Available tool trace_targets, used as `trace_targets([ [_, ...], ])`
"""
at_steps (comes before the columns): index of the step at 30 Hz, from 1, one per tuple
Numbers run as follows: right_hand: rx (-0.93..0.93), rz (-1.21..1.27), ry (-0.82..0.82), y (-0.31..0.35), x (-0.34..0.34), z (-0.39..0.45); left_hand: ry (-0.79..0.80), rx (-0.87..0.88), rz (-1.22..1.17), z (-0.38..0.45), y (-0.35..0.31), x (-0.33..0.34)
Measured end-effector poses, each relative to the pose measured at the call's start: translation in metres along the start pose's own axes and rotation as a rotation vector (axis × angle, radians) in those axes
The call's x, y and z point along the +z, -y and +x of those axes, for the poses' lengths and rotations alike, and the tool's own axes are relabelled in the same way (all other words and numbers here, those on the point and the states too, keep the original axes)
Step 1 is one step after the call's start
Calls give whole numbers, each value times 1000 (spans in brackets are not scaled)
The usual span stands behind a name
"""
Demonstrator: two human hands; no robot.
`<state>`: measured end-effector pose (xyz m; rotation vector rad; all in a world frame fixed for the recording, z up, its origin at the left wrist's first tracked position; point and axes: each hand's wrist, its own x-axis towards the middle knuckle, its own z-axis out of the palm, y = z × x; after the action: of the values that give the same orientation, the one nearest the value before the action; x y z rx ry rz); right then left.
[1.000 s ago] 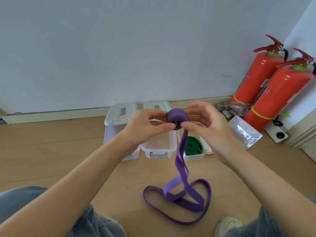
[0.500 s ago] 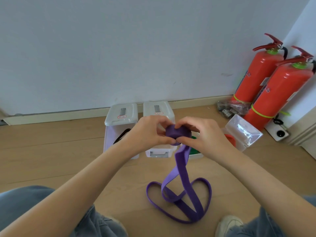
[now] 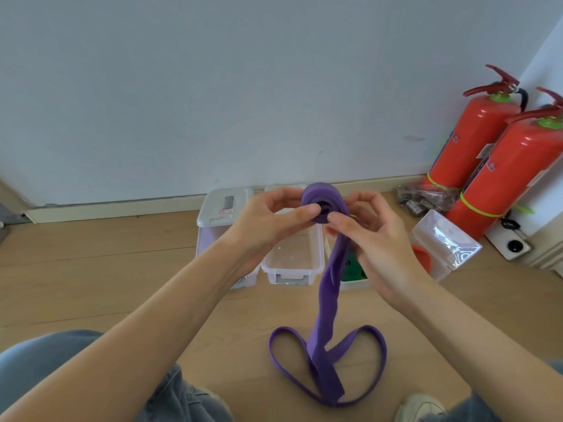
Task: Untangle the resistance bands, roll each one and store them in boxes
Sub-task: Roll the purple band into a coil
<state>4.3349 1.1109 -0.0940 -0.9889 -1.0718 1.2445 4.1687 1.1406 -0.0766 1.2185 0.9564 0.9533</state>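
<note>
A purple resistance band (image 3: 327, 303) is partly wound into a roll at its top end, held in the air in front of me. My left hand (image 3: 268, 220) pinches the roll from the left and my right hand (image 3: 368, 233) pinches it from the right. The band's loose tail hangs down and lies in loops on the wooden floor. Behind my hands stand clear plastic boxes: one with its lid on (image 3: 224, 208), an open one (image 3: 292, 260), and one holding a rolled green band (image 3: 353, 269), mostly hidden by my right hand.
Two red fire extinguishers (image 3: 475, 138) stand against the wall at the right. A clear lid (image 3: 444, 236) leans near a red object (image 3: 422, 257). A bag of dark items (image 3: 423, 196) lies by the skirting. My knees and a shoe (image 3: 420, 406) are at the bottom.
The roll has turned and grown by a wrap and sits higher than half a second ago. More of the tail has been drawn up off the floor, and the loops have shifted.
</note>
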Motion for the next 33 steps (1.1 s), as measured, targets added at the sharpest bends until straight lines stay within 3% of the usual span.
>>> trace_targets([
  [3,-61,-283,5,3,-6,0,68,-49,177,0,2,-6],
  [6,-188,-594,126,7,-9,1,143,-16,395,-2,0,-5],
  [9,-255,-761,173,8,-7,0,169,18,498,-4,1,-2],
  [13,-172,-554,205,10,-10,2,72,44,398,-3,-2,-6],
  [17,-5,-299,87,0,-8,1,-43,60,157,0,-6,-10],
  [20,-46,-203,63,-5,-3,-1,-50,42,-26,-1,-1,-5],
  [23,-79,-231,27,-3,-3,-1,-40,38,-44,0,5,-1],
  [27,-148,-490,77,8,-9,1,10,31,296,1,2,-8],
  [33,-339,-1139,285,10,-6,-1,108,158,849,-3,1,-2],
])
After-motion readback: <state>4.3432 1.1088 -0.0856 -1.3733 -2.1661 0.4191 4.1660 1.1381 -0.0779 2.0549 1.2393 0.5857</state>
